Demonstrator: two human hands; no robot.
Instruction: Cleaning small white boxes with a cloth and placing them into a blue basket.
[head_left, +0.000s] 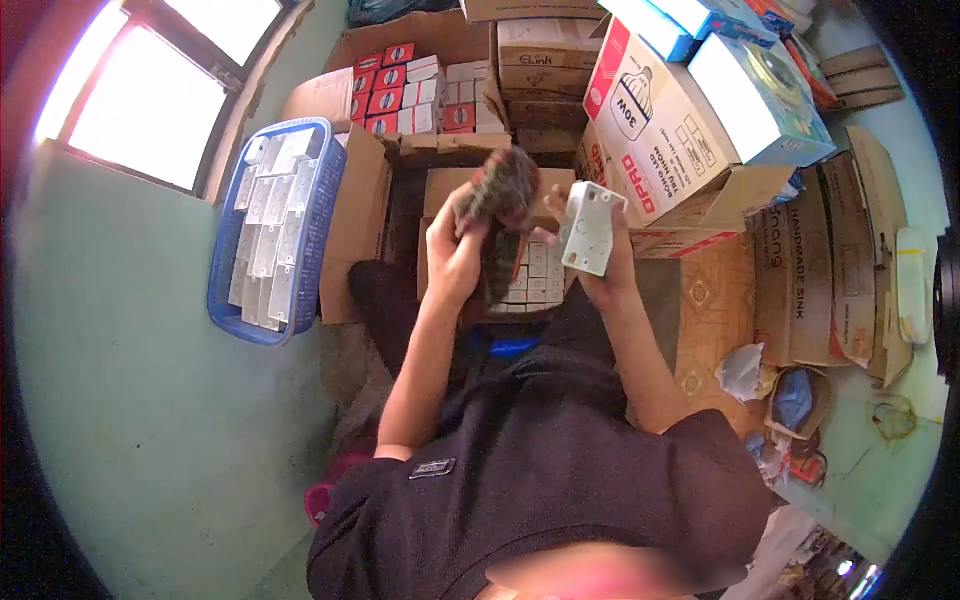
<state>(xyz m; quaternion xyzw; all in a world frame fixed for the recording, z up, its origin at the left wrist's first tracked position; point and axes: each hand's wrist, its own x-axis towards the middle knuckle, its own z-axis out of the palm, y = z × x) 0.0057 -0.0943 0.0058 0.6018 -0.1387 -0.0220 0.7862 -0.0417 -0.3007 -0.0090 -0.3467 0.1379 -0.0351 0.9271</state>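
Observation:
My left hand is closed on a dark, crumpled rag with greenish and reddish patches; the cloth is a little blurred and hangs down in front of me. In my right hand is a white plastic electrical wall box, rectangular, tilted, with small holes near its ends. The rag and the wall box are apart, with a small gap between them. Below both hands an open carton holds rows of small whitish pieces, partly hidden by the rag and my arms.
A blue plastic basket full of similar white wall boxes stands at the left. Behind, a carton holds red-and-white small boxes. A large printed carton rises at the right, with flattened cardboard against the wall.

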